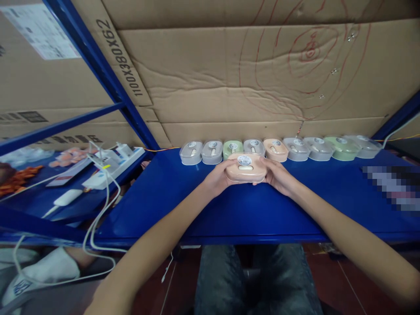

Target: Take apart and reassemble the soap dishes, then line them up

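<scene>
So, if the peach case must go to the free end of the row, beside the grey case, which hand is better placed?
Probably the left hand: it grips the peach case on the side nearer the leftmost grey case. The right hand is farther.

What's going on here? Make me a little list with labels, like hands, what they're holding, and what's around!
left hand: left hand grips the left end of the peach case
right hand: right hand grips its right end
held thing: peach case, round sticker on top, just above the blue table
row behind: nine small cases lined along the cardboard wall; grey, green and peach
left side: white power strip with white cables
</scene>
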Demonstrator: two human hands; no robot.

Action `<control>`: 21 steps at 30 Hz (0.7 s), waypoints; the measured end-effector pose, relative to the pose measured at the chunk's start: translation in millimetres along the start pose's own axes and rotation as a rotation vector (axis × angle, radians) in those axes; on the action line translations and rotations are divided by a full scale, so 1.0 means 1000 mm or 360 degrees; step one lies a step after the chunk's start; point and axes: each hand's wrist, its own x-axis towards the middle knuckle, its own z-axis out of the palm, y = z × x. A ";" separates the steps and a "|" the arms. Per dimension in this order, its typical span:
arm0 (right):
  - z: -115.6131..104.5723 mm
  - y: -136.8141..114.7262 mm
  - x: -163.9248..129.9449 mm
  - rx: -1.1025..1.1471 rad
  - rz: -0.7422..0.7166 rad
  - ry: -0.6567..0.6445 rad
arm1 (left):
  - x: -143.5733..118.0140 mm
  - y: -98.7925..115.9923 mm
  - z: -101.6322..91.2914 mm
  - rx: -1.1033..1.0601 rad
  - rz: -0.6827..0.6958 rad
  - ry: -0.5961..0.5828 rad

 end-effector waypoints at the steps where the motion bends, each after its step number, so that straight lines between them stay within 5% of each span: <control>1: 0.000 0.000 0.000 0.0006 0.0003 -0.0006 | 0.000 0.000 -0.001 0.0013 0.0005 -0.0011; 13: -0.001 0.003 -0.001 0.0046 -0.0012 0.0000 | 0.000 0.009 -0.012 0.0289 0.0025 0.0016; 17: -0.001 0.007 -0.001 -0.0128 -0.0050 0.0085 | -0.001 0.018 -0.025 0.0511 -0.0101 0.0086; 21: 0.000 0.010 -0.002 -0.0448 -0.0235 0.0121 | -0.007 0.029 -0.030 0.0711 -0.0180 -0.0040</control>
